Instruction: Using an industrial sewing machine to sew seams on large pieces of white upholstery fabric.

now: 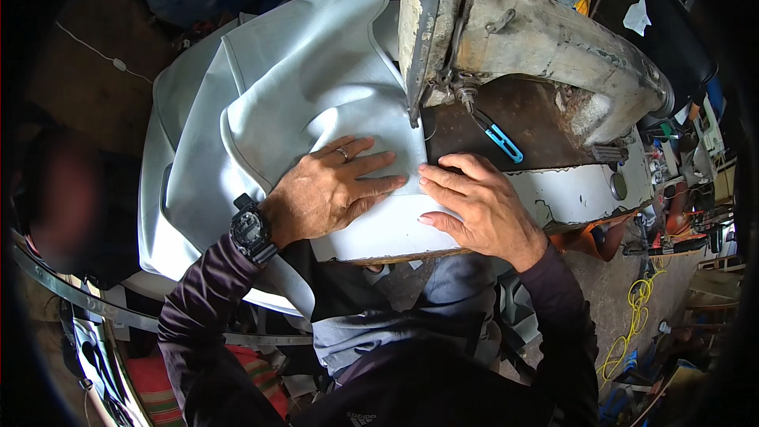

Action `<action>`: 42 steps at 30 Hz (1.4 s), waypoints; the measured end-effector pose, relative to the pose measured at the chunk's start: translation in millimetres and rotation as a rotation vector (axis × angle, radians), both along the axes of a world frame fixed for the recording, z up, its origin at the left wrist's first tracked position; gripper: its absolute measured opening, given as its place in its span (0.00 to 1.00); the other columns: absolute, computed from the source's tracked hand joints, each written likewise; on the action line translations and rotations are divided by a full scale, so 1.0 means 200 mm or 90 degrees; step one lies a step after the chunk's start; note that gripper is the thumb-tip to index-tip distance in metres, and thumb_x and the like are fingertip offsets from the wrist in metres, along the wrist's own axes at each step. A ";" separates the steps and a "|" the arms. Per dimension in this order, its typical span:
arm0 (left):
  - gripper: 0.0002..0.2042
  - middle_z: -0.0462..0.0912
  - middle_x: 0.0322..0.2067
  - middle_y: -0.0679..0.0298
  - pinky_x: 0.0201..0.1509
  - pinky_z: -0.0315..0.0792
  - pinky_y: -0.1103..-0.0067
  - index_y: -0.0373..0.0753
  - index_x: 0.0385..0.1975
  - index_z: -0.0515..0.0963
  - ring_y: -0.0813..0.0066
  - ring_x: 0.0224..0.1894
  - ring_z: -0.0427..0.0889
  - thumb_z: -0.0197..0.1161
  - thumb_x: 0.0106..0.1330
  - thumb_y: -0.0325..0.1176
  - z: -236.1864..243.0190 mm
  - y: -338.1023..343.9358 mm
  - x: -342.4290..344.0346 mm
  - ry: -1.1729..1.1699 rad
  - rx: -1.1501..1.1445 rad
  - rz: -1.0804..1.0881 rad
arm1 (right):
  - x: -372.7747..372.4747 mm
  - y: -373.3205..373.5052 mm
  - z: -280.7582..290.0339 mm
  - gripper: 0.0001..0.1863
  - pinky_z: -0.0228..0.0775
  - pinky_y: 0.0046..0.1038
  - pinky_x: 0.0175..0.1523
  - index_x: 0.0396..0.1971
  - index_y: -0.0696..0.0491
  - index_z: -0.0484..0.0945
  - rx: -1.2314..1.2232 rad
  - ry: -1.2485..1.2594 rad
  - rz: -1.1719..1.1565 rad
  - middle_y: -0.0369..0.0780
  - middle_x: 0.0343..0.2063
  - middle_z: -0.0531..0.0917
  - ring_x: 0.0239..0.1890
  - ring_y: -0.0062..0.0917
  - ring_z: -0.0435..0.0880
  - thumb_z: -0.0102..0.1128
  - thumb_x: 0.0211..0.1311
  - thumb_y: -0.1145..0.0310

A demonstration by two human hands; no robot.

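A large pale grey sheet of leather-like material (292,63) lies in folds over the left of the table, its right edge running under the presser foot of a worn sewing machine (538,28). My left hand (336,186) rests flat on the material with fingers spread; a ring and a black watch (251,229) are on that side. At the material's right edge my right hand (478,205) lies with fingers stretched out, its fingertips touching the edge near the seam. Blue-handled thread snips (498,136) lie on the machine bed just beyond my right hand.
The white table top (379,229) has a chipped front edge close to my lap. A small round metal disc (618,185) sits at its right. Yellow cord (632,316) lies on the floor at right, near cluttered tools and parts. A white cable (118,64) runs at far left.
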State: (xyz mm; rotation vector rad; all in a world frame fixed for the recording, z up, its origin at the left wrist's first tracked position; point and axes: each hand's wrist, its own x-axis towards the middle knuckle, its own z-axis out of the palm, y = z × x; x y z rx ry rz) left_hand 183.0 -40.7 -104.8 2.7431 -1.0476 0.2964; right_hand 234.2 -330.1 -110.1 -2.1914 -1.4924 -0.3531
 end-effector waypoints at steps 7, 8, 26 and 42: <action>0.18 0.81 0.66 0.67 0.74 0.74 0.62 0.53 0.62 0.84 0.56 0.71 0.76 0.68 0.72 0.37 -0.01 0.02 0.06 0.010 -0.006 0.016 | 0.06 0.03 -0.02 0.26 0.76 0.39 0.63 0.48 0.60 0.88 -0.011 0.002 -0.023 0.44 0.54 0.89 0.58 0.37 0.81 0.68 0.69 0.48; 0.18 0.81 0.66 0.67 0.74 0.74 0.62 0.53 0.62 0.84 0.56 0.71 0.76 0.68 0.72 0.37 -0.01 0.02 0.07 0.009 -0.006 0.021 | 0.07 0.04 -0.02 0.26 0.76 0.39 0.64 0.48 0.59 0.87 -0.012 0.011 -0.028 0.44 0.54 0.89 0.58 0.37 0.81 0.68 0.69 0.48; 0.17 0.82 0.66 0.64 0.73 0.75 0.61 0.51 0.61 0.85 0.53 0.69 0.78 0.67 0.72 0.36 -0.02 0.06 0.22 0.001 -0.023 0.046 | 0.15 0.07 -0.05 0.29 0.74 0.42 0.66 0.58 0.61 0.83 -0.063 -0.001 -0.086 0.45 0.63 0.83 0.61 0.43 0.77 0.64 0.73 0.50; 0.18 0.82 0.66 0.61 0.74 0.73 0.62 0.49 0.63 0.84 0.52 0.70 0.78 0.56 0.81 0.44 -0.06 0.14 0.37 -0.050 -0.013 0.038 | 0.11 -0.63 0.34 0.35 0.69 0.45 0.70 0.58 0.61 0.83 0.093 -0.154 -0.214 0.49 0.58 0.86 0.62 0.44 0.82 0.35 0.85 0.46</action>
